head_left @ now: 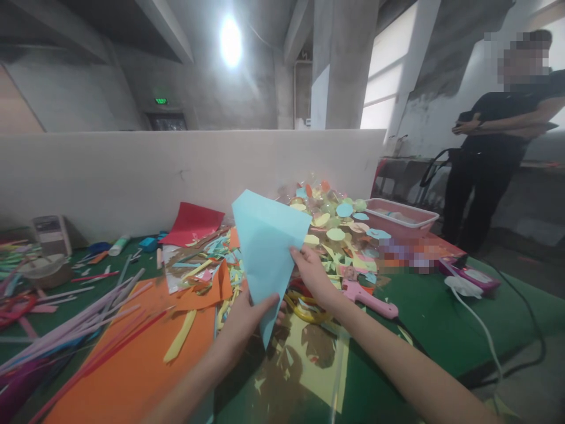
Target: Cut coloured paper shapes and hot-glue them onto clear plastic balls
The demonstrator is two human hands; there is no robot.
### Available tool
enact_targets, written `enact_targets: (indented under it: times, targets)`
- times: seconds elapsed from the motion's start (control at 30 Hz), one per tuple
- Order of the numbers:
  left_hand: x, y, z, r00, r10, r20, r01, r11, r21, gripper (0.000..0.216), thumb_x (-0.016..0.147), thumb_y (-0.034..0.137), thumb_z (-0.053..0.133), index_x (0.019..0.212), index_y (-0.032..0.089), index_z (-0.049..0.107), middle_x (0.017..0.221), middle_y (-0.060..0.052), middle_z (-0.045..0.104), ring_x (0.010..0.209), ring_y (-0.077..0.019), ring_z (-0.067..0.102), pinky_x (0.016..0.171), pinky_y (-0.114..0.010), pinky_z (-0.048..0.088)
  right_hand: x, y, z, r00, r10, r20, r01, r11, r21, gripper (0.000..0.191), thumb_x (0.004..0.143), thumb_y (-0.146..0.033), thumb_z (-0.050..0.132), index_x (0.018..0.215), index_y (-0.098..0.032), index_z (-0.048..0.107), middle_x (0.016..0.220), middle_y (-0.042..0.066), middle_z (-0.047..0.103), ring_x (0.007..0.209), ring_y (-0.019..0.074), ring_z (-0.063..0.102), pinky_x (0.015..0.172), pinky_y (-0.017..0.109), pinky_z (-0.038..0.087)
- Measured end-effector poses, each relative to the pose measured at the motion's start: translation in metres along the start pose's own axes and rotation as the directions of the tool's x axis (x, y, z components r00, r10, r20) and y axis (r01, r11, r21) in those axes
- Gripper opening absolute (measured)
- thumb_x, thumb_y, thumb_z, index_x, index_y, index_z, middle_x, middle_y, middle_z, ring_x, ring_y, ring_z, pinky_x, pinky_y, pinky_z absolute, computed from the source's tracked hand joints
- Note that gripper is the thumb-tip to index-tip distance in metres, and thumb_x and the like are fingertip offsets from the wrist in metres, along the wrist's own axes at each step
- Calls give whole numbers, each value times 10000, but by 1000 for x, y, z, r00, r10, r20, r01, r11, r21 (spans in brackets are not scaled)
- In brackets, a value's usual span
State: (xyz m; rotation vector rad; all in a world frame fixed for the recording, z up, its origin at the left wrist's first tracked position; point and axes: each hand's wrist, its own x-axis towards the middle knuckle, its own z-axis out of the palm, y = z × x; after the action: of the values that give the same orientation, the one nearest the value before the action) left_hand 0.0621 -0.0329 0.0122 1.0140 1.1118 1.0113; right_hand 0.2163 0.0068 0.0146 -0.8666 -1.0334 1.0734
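A light blue sheet of paper (270, 238), folded into a long wedge with its narrow tip down, is held up in front of me. My left hand (253, 312) grips it low, near the tip, with the thumb across its face. At its right edge, my right hand (311, 271) pinches the paper between thumb and fingers. Below lie yellow-handled scissors (311, 312), partly covered by my right hand, and a pale yellow sheet with round holes cut in it (324, 374). Right of my right hand is a pink glue gun (375, 303).
Orange sheets (154, 359) and paper strips (88, 330) cover the left side. Cut paper rounds (335, 234) and scraps are heaped behind, near a pink basket (401, 218). A white cable (481, 330) trails at right. A white partition (132, 176) bounds the table; a person (494, 129) stands beyond.
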Motion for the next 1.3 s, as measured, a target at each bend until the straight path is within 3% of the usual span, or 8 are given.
enact_targets:
  times: [0.2, 0.43, 0.63, 0.83, 1.1, 1.3]
  targets:
    - [1, -2, 0, 999, -23, -27, 24, 999, 38, 272, 692, 212, 817, 887, 125, 648, 729, -140, 758, 571, -224, 701, 504, -301, 559, 1, 0, -1, 1000, -11, 8, 11, 1000, 0, 377, 743, -534, 642, 924, -203, 632, 864, 46, 727, 780, 245, 675, 649, 359, 558]
    - [4, -4, -9, 994, 67, -86, -65, 998, 20, 349, 749, 332, 781, 1038, 169, 673, 1089, -132, 748, 912, -245, 726, 661, -277, 584, 2, 7, -1, 998, -29, 50, 29, 1000, -6, 363, 776, -534, 637, 935, -207, 641, 876, 44, 723, 752, 232, 661, 656, 353, 540]
    - [3, 4, -9, 988, 104, -111, -112, 991, -67, 262, 816, 325, 710, 1018, 160, 686, 984, -87, 764, 762, -179, 707, 721, -265, 570, 1, 9, 2, 994, -38, 102, 39, 999, -2, 377, 773, -534, 644, 946, -198, 637, 836, 36, 712, 725, 222, 651, 661, 348, 528]
    - [5, 12, -10, 985, 129, -114, -141, 984, -106, 265, 819, 325, 700, 1026, 160, 682, 840, -49, 754, 580, -133, 636, 570, -228, 530, -2, 2, 3, 991, -26, 131, 27, 1000, -11, 359, 763, -528, 653, 913, -202, 633, 811, 26, 708, 707, 220, 650, 680, 355, 525]
    - [15, 16, -22, 985, 135, -111, -152, 974, -170, 362, 731, 447, 765, 889, 128, 701, 848, -102, 765, 667, -188, 685, 622, -264, 553, -1, 3, 2, 992, -26, 124, 31, 999, -35, 313, 747, -515, 661, 817, -212, 618, 742, 7, 689, 657, 202, 626, 667, 339, 509]
    - [21, 14, -27, 989, 143, -27, -146, 969, -202, 418, 730, 513, 749, 945, 156, 727, 1002, -129, 761, 819, -222, 706, 676, -276, 553, 7, 6, -4, 995, -38, 94, 42, 998, -42, 305, 755, -489, 668, 836, -197, 632, 666, -10, 665, 585, 174, 603, 571, 289, 482]
